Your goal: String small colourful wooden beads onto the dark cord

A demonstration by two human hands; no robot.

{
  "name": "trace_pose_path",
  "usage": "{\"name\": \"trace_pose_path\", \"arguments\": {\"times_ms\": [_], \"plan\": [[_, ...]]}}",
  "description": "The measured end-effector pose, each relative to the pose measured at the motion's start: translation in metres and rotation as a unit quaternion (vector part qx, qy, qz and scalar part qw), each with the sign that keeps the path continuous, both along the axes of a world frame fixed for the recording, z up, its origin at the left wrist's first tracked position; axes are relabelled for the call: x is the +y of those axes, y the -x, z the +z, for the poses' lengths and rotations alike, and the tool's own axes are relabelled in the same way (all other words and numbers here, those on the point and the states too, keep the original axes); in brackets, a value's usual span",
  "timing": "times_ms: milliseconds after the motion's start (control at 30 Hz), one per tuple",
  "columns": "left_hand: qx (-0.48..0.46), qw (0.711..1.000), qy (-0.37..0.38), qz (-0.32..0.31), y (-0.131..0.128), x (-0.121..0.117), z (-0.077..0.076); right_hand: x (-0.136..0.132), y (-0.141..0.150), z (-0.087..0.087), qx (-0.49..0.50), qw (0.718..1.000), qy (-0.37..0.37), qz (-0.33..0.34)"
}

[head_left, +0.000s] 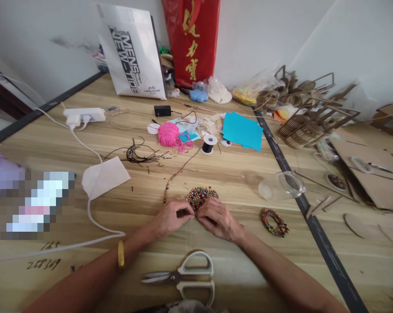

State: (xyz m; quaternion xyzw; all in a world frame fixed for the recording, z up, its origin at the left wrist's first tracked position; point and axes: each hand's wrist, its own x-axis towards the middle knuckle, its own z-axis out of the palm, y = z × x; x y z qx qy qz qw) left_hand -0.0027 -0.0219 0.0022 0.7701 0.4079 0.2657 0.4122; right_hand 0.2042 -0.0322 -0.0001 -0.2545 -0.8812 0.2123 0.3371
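White bag reading "MENS NEW-TIDE" near the tabletop's far edge, handwritten "258369" at left, left hand and right hand nearly meeting, both pinching something tiny beside beads

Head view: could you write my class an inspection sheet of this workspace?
Surface: wood-grain tabletop, handwritten numbers at left.
Job's things: multicoloured bead cluster; bead strand to its left; scissors on the near side.
Clutter: pink yarn, blue sheets, black cord scraps.
Hands: left hand and right hand, fingers pinched close together by the cluster; anything held is too small to tell.
Cables: white cable from power strip, looping down the left side.
Surroundings: white bag and red bag standing by the wall.
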Motion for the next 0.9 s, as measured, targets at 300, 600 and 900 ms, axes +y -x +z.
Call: {"name": "trace_pose_path", "arguments": {"times_ms": [300,600,900], "plan": [[-0.012,1.0,-0.02,-0.015,-0.002,-0.001,0.001,-0.001,0.0,-0.001,-0.003,1.0,0.002,0.007],[-0.005,0.999,-0.034,-0.017,-0.002,0.0,-0.003,0.0,-0.003,-0.002,-0.012,1.0,-0.008,0.002],[-0.048,0.998,0.023,0.036,0.0,-0.001,0.012,-0.001,-0.005,-0.003,0.014,1.0,-0.018,0.001]]}}
